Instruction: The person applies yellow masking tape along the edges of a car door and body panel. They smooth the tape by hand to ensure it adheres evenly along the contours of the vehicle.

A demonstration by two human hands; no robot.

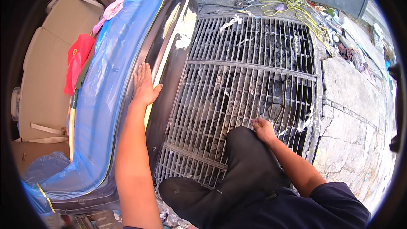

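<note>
My left hand [146,87] lies flat on the dark car bumper [170,82], fingers stretched out and pointing away from me. Beside its thumb, a strip of yellow masking tape [158,71] runs along the bumper. Farther up the same panel are pale filler patches [185,27]. Blue plastic film [108,97] covers the edge left of the hand. My right hand [264,130] is beside my raised knee, above the metal floor grating. Its fingers are curled closed, and whatever they may hold is hidden.
Bent metal grating [252,65] spans the floor, with rubbish beneath it. A tangled yellow hose [292,6] lies at the far right near scattered litter. Inside the car, a red cloth [79,61] and a pink cloth [114,7] lie by the film. Concrete [352,118] borders the grating.
</note>
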